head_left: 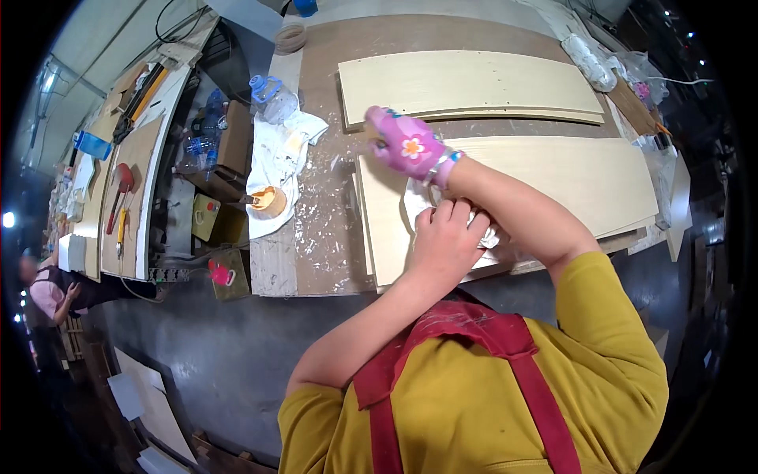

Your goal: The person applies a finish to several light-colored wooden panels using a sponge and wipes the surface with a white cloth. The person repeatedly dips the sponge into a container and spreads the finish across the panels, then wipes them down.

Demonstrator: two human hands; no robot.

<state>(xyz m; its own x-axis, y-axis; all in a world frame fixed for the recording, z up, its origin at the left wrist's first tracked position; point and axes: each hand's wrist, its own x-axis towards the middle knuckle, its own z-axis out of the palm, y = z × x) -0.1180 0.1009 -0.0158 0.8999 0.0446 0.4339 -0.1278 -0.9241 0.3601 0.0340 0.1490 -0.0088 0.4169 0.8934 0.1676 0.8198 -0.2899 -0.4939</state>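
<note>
My left hand (444,238) is bare and closed on a crumpled white cloth (412,201), near the front of a stack of pale boards (545,178). Crossing over it from the right, my right hand (407,148) wears a pink glove with a flower print. Its fingers are curled above the left part of the stack, close to the lower edge of a second board stack (466,87) behind. Something small and yellowish seems to show at those fingertips, but I cannot make out what it is.
Left on the table, a white rag (280,162) bears a tub of orange-yellow paste (268,202) and a clear bottle with a blue cap (270,99). A plastic-wrapped roll (588,63) lies far right. A side bench (130,178) holds tools. Another person (55,296) stands far left.
</note>
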